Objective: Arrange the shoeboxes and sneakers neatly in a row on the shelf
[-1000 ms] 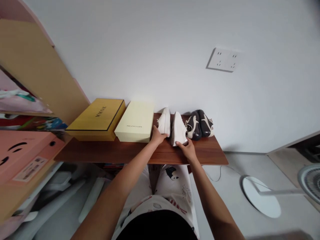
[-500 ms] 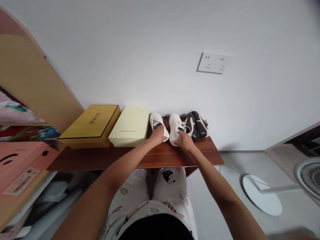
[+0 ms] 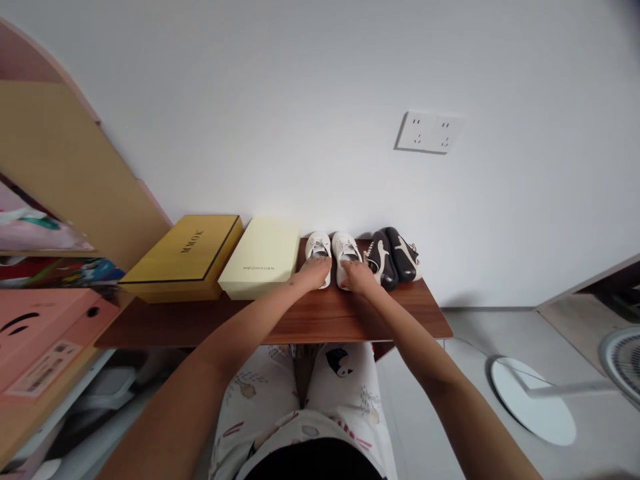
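Observation:
Two white sneakers stand side by side on a dark reddish wooden shelf (image 3: pixel 320 325), toes toward the wall. My left hand (image 3: pixel 315 272) is closed on the heel of the left white sneaker (image 3: pixel 319 243). The heel of the right white sneaker (image 3: pixel 345 245) is gripped by my right hand (image 3: pixel 359 277). Just right of that hand sits a pair of black sneakers (image 3: pixel 403 260) with cream stripes and laces. My fingers partly hide the heels and openings of both white sneakers.
Left of the sneakers lie a pale yellow shoebox (image 3: pixel 265 247) and a darker yellow box (image 3: pixel 195 243). A pink box (image 3: pixel 45 327) rests on a unit at far left. A socket plate (image 3: pixel 430 133) is on the wall. A fan base (image 3: pixel 533 400) stands on the floor at right.
The two white sneakers have come closer together and now point straighter toward the wall. Both hands remain on them. The right sneaker has moved left, away from the black pair.

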Demonstrator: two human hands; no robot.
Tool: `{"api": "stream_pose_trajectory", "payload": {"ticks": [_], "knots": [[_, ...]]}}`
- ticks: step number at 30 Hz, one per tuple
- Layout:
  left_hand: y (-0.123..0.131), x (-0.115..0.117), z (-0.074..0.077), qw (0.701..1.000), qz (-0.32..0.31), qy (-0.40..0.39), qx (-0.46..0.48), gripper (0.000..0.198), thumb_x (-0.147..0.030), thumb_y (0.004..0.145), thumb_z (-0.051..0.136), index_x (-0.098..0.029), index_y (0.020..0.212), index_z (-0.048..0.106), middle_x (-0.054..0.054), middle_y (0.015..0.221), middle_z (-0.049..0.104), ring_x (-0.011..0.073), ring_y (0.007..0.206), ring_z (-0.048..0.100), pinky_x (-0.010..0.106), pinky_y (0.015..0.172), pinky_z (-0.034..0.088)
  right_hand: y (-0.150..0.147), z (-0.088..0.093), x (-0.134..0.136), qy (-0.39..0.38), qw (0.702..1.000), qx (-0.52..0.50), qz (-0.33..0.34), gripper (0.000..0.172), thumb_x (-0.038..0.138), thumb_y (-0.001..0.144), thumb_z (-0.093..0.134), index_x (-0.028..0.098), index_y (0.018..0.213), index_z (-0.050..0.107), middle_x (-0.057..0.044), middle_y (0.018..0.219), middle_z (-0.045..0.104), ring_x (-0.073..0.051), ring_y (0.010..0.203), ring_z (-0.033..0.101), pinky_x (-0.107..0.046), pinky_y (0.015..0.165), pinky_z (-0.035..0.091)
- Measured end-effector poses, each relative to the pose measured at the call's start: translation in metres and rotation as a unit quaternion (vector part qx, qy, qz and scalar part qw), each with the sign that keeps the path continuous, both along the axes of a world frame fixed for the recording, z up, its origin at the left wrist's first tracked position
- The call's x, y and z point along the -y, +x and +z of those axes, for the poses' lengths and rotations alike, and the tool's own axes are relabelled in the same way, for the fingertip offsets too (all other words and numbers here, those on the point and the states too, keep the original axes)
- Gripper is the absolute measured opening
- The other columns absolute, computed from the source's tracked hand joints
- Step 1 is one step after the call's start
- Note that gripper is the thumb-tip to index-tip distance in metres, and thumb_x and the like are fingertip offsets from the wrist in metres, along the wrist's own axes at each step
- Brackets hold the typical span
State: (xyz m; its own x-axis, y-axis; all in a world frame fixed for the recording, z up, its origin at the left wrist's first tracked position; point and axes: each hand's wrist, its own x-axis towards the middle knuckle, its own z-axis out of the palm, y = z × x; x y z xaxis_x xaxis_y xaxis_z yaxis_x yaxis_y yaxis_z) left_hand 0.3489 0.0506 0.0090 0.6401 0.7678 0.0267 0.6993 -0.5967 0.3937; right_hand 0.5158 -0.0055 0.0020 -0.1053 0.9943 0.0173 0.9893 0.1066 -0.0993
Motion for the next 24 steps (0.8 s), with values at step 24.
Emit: {"api": "stream_pose_trajectory", "payload": {"ticks": [24], "knots": [[0.132, 0.056, -0.029, 0.977, 0.055, -0.145, 0.145, 0.062, -0.035, 0.079, 0.073, -0.014, 0.131, 0.047, 0.019, 0.138, 0.055, 0.029, 0.127, 0.054, 0.036, 0.101, 0.043, 0.188, -0.032, 0.058, 0.087, 0.867, -0.386, -0.302, 0.051, 0.049, 0.071, 0.074, 0.012, 0.104, 0.063, -0.01, 0.097, 0.068, -0.023, 0.09, 0.063, -0.033, 0.08, 0.049]]}}
